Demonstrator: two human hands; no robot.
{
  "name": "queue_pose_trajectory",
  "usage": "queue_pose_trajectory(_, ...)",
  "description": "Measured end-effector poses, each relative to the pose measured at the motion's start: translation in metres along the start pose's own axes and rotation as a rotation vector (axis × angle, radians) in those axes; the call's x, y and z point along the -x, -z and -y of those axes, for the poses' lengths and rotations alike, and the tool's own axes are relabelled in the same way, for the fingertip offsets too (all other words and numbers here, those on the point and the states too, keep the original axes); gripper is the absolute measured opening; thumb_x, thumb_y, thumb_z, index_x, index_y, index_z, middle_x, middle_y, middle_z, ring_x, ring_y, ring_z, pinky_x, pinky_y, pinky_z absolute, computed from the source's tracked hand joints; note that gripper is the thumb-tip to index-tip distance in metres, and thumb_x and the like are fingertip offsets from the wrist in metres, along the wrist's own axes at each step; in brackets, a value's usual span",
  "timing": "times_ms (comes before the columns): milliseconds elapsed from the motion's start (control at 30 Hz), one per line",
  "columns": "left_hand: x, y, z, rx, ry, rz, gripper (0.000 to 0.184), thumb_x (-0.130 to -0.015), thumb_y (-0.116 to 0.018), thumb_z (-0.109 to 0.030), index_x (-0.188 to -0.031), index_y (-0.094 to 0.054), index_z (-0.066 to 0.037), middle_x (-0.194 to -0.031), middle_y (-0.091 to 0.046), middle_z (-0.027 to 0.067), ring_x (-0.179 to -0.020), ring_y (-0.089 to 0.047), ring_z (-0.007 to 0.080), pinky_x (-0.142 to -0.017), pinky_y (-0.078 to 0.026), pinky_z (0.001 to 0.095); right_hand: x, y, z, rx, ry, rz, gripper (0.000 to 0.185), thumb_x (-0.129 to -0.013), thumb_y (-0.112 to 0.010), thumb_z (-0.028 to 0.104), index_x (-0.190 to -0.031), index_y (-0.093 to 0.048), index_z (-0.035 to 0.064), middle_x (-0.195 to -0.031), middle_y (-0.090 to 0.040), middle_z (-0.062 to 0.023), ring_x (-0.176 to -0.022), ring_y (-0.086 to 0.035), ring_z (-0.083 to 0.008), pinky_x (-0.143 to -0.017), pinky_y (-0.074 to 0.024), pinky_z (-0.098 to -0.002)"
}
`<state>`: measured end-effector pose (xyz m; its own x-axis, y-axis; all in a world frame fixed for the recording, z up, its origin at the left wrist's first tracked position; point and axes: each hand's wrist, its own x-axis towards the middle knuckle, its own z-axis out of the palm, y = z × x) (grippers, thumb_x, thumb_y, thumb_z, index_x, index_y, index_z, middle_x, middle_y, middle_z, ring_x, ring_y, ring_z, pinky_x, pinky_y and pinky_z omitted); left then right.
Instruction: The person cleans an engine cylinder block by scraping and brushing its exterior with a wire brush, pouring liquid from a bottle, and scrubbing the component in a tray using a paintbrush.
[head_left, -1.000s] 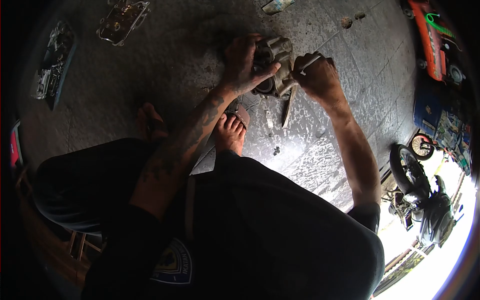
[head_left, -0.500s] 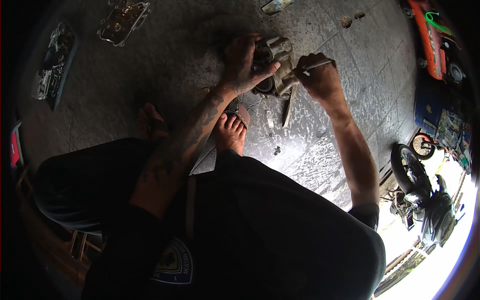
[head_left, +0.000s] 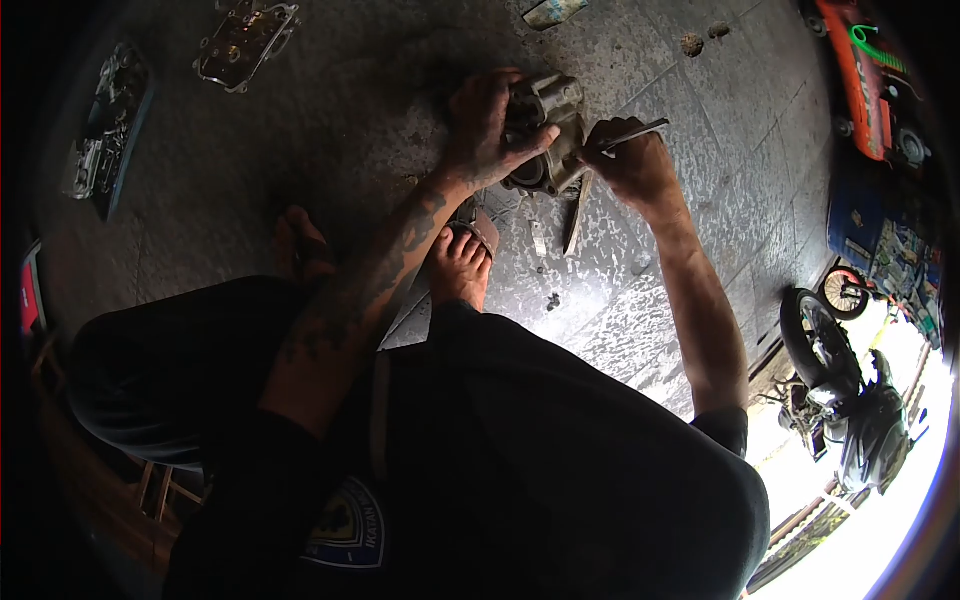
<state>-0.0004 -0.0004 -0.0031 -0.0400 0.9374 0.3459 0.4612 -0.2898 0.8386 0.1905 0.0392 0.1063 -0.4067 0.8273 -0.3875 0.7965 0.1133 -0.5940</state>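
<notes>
Two hands: your left hand (head_left: 485,130) grips the metal casting's left side; your right hand (head_left: 632,170) is closed around a slim tool (head_left: 642,130) at its right edge.
Steadying: brace the casting (head_left: 558,100) firmly; guide the tool with light, even pressure.
Floor (head_left: 350,130): one casting, between both hands; one metal cover (head_left: 238,60), left of it.
Feet (head_left: 462,270): two, on the casting's near side.
Motorcycle (head_left: 872,425): one, far right of the casting.

Showed dull grey on the metal casing (head_left: 556,97), blotchy grey on the floor (head_left: 625,310), orange-red on the machine (head_left: 862,95), green on the hose (head_left: 878,55).
</notes>
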Motion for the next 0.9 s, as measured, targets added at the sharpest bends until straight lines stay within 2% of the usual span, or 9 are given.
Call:
queue_pose_trajectory(67,0.001,0.001,-0.001,0.032,0.043,0.002,0.073,-0.071,-0.079,-0.044,-0.123,-0.049,-0.002,-0.118,-0.055,0.0147,-0.112,-0.049,0.0326,-0.097,-0.035,0.0479,0.000,0.000,0.007,0.281,0.178,-0.082,0.019,-0.081,-0.070,0.021,-0.081,-0.066,0.0030,-0.077,-0.066,-0.0145,-0.067,-0.064,-0.0251,-0.063,-0.0494,-0.0379)
queue_pose_trajectory(200,0.001,0.000,-0.003,0.015,0.022,-0.016,0.073,-0.071,-0.080,-0.044,-0.123,-0.050,-0.002,-0.118,-0.055,0.0147,-0.112,-0.049,0.0326,-0.097,-0.036,0.0477,-0.004,0.003,0.009,0.047,-0.027,0.092,0.018,-0.079,-0.069,0.021,-0.081,-0.066,0.0030,-0.075,-0.065,-0.0142,-0.067,-0.064,-0.0261,-0.063,-0.0488,-0.0391)
queue_pose_trajectory(300,0.000,0.000,-0.002,0.106,0.074,0.001,0.073,-0.071,-0.080,-0.044,-0.123,-0.050,-0.002,-0.118,-0.055,0.0142,-0.112,-0.049,0.0323,-0.096,-0.036,0.0473,-0.006,0.000,0.006,0.260,0.142,-0.020,0.019,-0.080,-0.069,0.022,-0.082,-0.066,0.0031,-0.074,-0.064,-0.0134,-0.067,-0.063,-0.0255,-0.063,-0.0489,-0.0396)
queue_pose_trajectory(433,0.002,0.000,-0.005,0.094,0.097,0.001,0.073,-0.071,-0.080,-0.044,-0.123,-0.050,-0.003,-0.117,-0.055,0.0142,-0.111,-0.050,0.0321,-0.096,-0.036,0.0472,-0.009,-0.001,0.004,0.052,0.035,0.100,0.018,-0.080,-0.069,0.022,-0.081,-0.066,0.0038,-0.075,-0.065,-0.0138,-0.068,-0.065,-0.0269,-0.064,-0.0492,-0.0407)
queue_pose_trajectory(500,0.001,0.000,-0.004,0.106,0.119,0.013,0.074,-0.071,-0.079,-0.044,-0.123,-0.050,-0.002,-0.117,-0.055,0.0143,-0.111,-0.050,0.0322,-0.096,-0.036,0.0473,-0.009,0.000,0.008,0.294,0.072,0.025,0.018,-0.080,-0.068,0.021,-0.081,-0.065,0.0033,-0.076,-0.065,-0.0135,-0.069,-0.065,-0.0269,-0.063,-0.0493,-0.0405)
queue_pose_trajectory(633,0.002,0.000,-0.002,0.058,0.080,0.004,0.073,-0.071,-0.080,-0.044,-0.123,-0.050,-0.002,-0.117,-0.056,0.0139,-0.110,-0.050,0.0326,-0.096,-0.037,0.0476,-0.009,-0.004,0.006,0.132,0.108,0.052,0.019,-0.081,-0.068,0.023,-0.080,-0.065,0.0035,-0.075,-0.065,-0.0126,-0.067,-0.064,-0.0260,-0.063,-0.0495,-0.0387)
queue_pose_trajectory(733,0.000,0.000,-0.001,0.069,0.091,0.014,0.073,-0.070,-0.080,-0.044,-0.122,-0.050,-0.002,-0.117,-0.056,0.0143,-0.110,-0.051,0.0328,-0.095,-0.037,0.0474,-0.008,0.002,0.013,0.156,-0.023,0.053,0.020,-0.081,-0.067,0.025,-0.081,-0.066,0.0052,-0.071,-0.064,-0.0115,-0.064,-0.062,-0.0246,-0.063,-0.0497,-0.0373)
queue_pose_trajectory(833,-0.001,-0.001,-0.002,0.066,0.082,-0.019,0.072,-0.070,-0.080,-0.043,-0.122,-0.050,-0.002,-0.116,-0.056,0.0142,-0.111,-0.051,0.0328,-0.095,-0.037,0.0472,-0.015,-0.002,0.002,0.118,0.125,0.082,0.021,-0.083,-0.066,0.028,-0.081,-0.067,0.0067,-0.070,-0.064,-0.0114,-0.064,-0.063,-0.0231,-0.064,-0.0500,-0.0364)
queue_pose_trajectory(900,0.001,0.000,-0.003,0.064,0.023,-0.006,0.071,-0.070,-0.080,-0.043,-0.122,-0.050,-0.003,-0.116,-0.056,0.0135,-0.110,-0.051,0.0327,-0.095,-0.038,0.0469,-0.013,0.002,0.004,0.054,-0.178,0.212,0.020,-0.083,-0.066,0.027,-0.084,-0.068,0.0074,-0.072,-0.065,-0.0111,-0.066,-0.064,-0.0199,-0.065,-0.0498,-0.0347)
